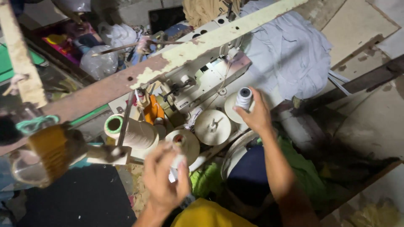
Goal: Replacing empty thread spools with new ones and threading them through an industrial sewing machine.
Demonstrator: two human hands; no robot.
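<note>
My left hand [164, 180] blurs, grip unreadable (cone half hidden); right hand [254, 114] clasps a white thread spool [243, 98] near the crowded sewing machine [202, 80].

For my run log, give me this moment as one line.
left hand: on small thread cone | right hand: gripping white spool | empty disc stand between | sewing machine behind

Warm, uneven light falls brightest on the middle, the corners sink into dim shadow, and motion blur smears the left hand [165, 180] and the left edge.
</note>
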